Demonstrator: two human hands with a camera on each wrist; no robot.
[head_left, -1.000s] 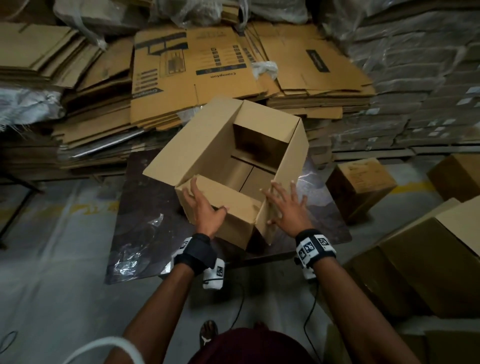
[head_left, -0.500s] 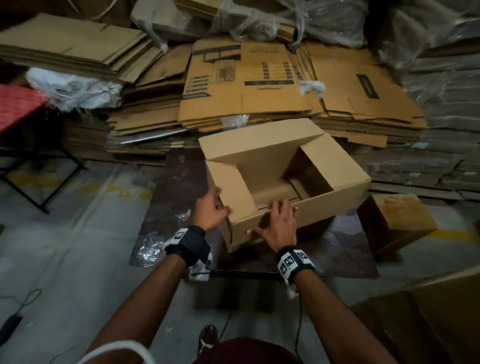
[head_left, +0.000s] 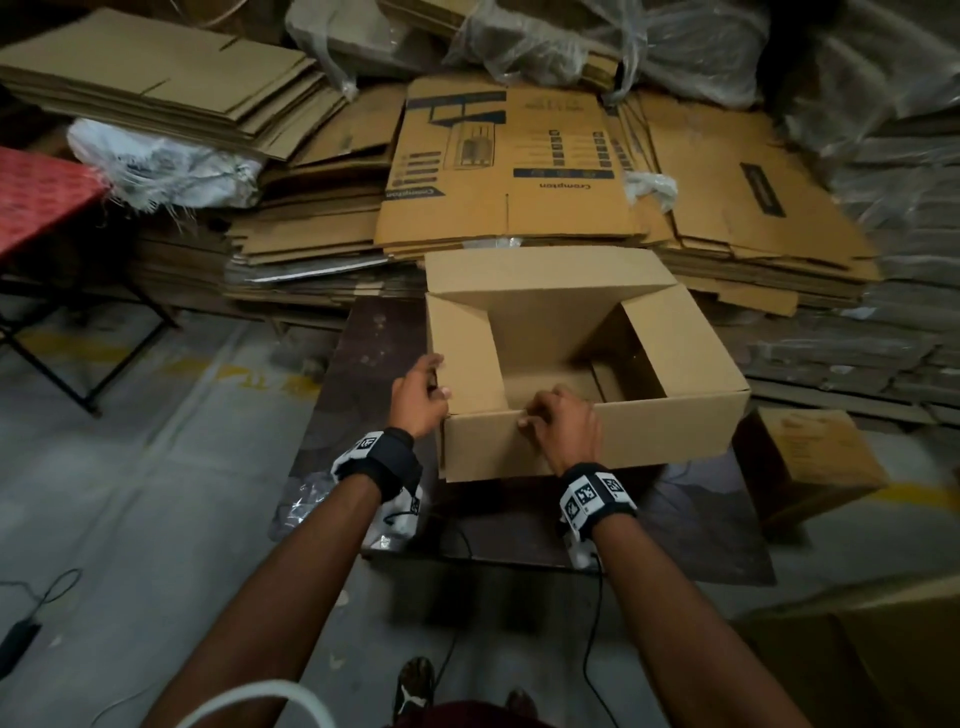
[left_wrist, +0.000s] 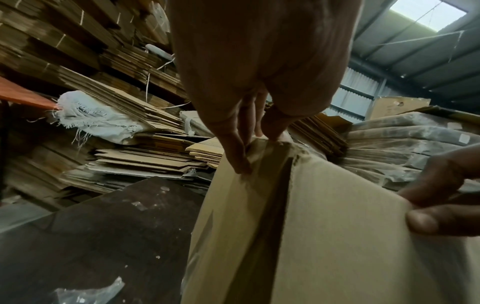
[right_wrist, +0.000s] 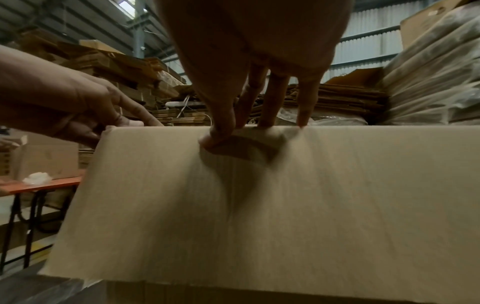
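An open brown cardboard box (head_left: 649, 436) stands upright on a dark low table (head_left: 363, 364), long side toward me, its flaps raised. My left hand (head_left: 434, 387) grips the box's near left corner, and in the left wrist view the left hand (left_wrist: 249, 148) pinches the flap edge of the box (left_wrist: 324, 226). My right hand (head_left: 535, 415) pinches the top edge of the near flap. In the right wrist view the right hand (right_wrist: 249, 123) has its thumb on the flap's front (right_wrist: 259, 205) and its fingers over the edge. Nothing shows inside the box.
Stacks of flattened cartons (head_left: 509, 166) rise behind the table. A small closed carton (head_left: 815, 457) sits on the floor at right, a large one (head_left: 883, 649) at the near right. A red table (head_left: 36, 192) stands left. Crumpled plastic (head_left: 306, 499) lies on the table's near left corner.
The box was tilted with my hands flat on its flaps; it has turned and settled level, long side facing me. Both hands now curl on its near edge.
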